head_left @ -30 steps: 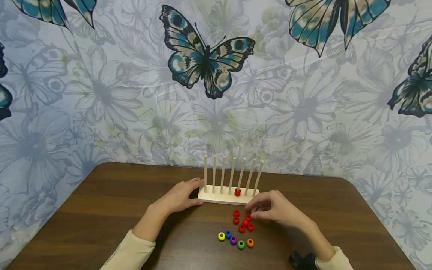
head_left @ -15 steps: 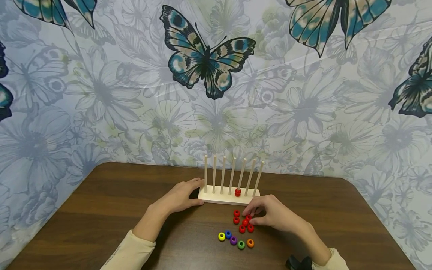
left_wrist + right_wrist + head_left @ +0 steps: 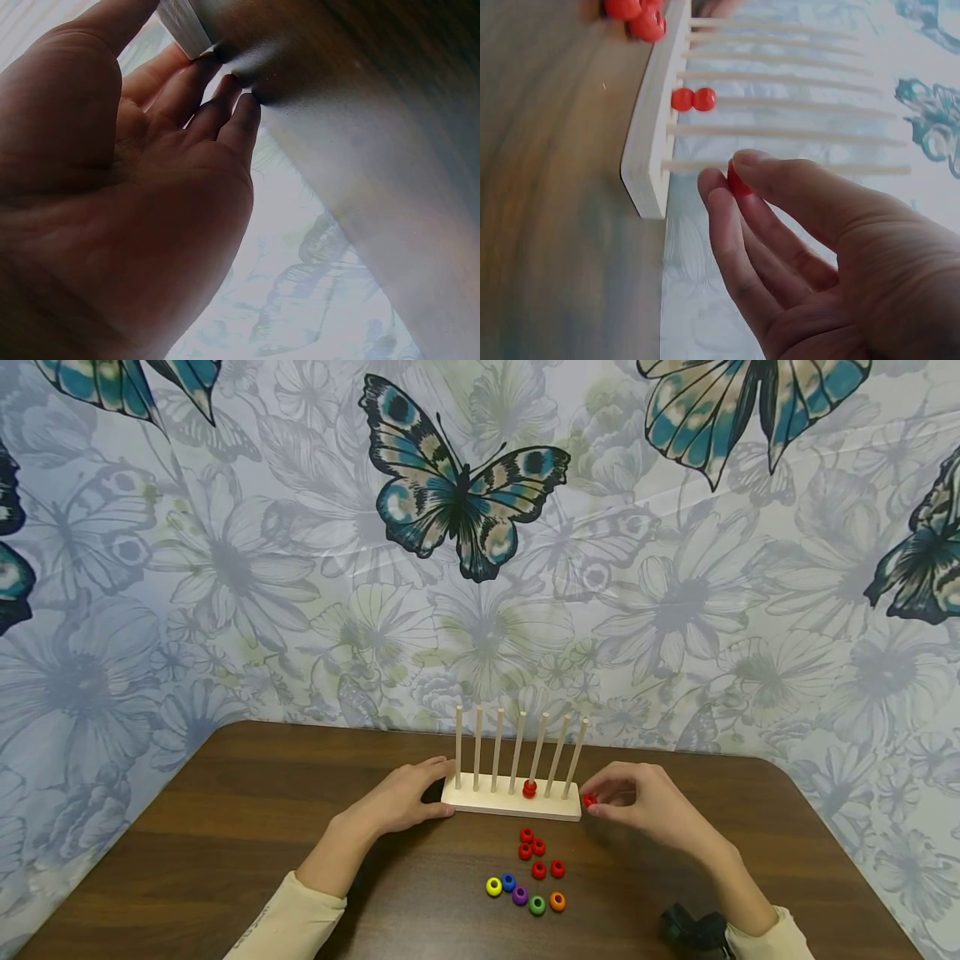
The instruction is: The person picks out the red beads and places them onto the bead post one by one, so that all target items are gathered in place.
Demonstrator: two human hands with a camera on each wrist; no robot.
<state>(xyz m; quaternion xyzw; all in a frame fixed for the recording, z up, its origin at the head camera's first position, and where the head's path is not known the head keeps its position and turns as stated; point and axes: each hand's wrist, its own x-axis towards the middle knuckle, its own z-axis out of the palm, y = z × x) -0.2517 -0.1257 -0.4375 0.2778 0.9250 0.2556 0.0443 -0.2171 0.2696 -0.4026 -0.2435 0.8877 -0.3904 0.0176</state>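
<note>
A pale wooden stand (image 3: 510, 803) holds a row of upright pegs, with two red beads (image 3: 529, 788) stacked on the fifth peg from the left. At the stand's left end my left hand (image 3: 397, 795) grips it, thumb at the front corner and fingers at the back. My right hand (image 3: 652, 806), just beyond the right end, pinches a red bead (image 3: 590, 799). In the right wrist view that bead (image 3: 737, 180) sits between thumb and fingertips, near the end peg. Several loose red beads (image 3: 538, 869) lie in front of the stand.
Nearer on the brown table (image 3: 225, 835) are yellow (image 3: 492, 887), blue (image 3: 508, 882), purple (image 3: 520, 896), green (image 3: 537, 905) and orange (image 3: 557, 902) beads. A black object (image 3: 693, 929) is by the right wrist. Patterned fabric (image 3: 480, 635) hangs behind the table.
My right hand has picked up a red bead from the loose group and moved up and right, beside the stand. Another loose red bead has shifted slightly left. My left hand stays in place.
</note>
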